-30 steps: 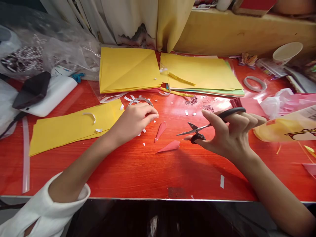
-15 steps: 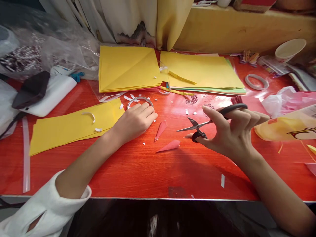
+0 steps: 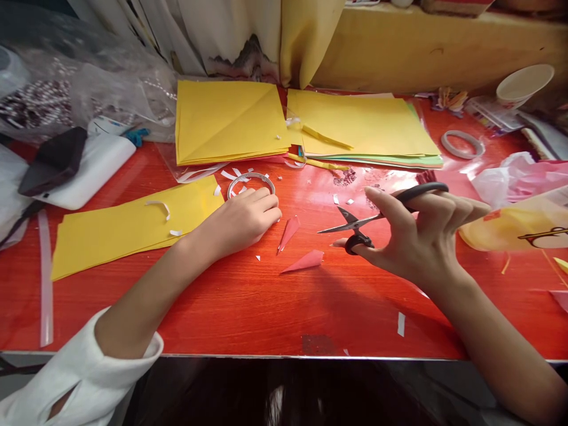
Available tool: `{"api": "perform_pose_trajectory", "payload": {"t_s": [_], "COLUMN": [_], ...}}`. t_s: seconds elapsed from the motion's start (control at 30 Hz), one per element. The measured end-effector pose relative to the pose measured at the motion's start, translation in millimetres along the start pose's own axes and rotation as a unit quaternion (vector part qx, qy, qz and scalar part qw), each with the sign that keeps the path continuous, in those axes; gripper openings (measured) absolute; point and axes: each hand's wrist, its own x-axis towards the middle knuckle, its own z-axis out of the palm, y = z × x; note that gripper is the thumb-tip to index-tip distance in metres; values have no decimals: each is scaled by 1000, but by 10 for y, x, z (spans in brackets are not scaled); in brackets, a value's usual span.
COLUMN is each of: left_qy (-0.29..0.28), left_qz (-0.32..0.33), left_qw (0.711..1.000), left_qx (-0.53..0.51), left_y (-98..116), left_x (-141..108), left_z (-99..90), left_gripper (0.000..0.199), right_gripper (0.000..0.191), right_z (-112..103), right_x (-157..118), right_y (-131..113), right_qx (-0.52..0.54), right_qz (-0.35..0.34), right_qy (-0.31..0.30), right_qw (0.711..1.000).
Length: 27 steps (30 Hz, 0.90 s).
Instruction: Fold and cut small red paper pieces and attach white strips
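My right hand (image 3: 421, 236) holds a pair of scissors (image 3: 350, 226) above the table, thumb and fingers in the black handles, blades parted and pointing left. My left hand (image 3: 248, 222) rests on the table with its fingers curled under, against the near side of a tape roll (image 3: 231, 188). Whatever its fingertips may hold is hidden. Between the hands lie two pointed pink paper pieces, one (image 3: 289, 232) nearer my left hand and the other (image 3: 306, 261) closer to the table's front. Yellow paper strips (image 3: 133, 222) lie stacked beside my left forearm.
Two stacks of paper, left (image 3: 231, 124) and right (image 3: 359, 124), lie at the back. A second tape ring (image 3: 462, 145) and a paper cup (image 3: 523, 86) are at right. Small white scraps dot the red table (image 3: 222, 313). A white device (image 3: 93, 174) sits at left.
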Motion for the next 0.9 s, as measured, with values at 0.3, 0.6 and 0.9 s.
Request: {"api": "perform_pose_trajectory", "payload": {"t_s": [0.3,0.6,0.9], "left_qy": [32,18,37], "left_qz": [-53,-129,-158], "left_qw": [995,971,958], "left_qx": [-80,-203,-234], "left_y": [-25,43,-27], "left_x": [-2,17,13], "left_z": [-51,-198,-65], "left_gripper": [26,18,19], "right_gripper": [82,77,82], "right_z": [30,-7,55], "right_x": [-4,23,-4], "right_y": [-1,3,16], "right_qx": [-38,-17,-33], "right_qz": [-15,-7,-9], "right_qy": [12,-20,-10], "right_qw": [999,1000,999]}}
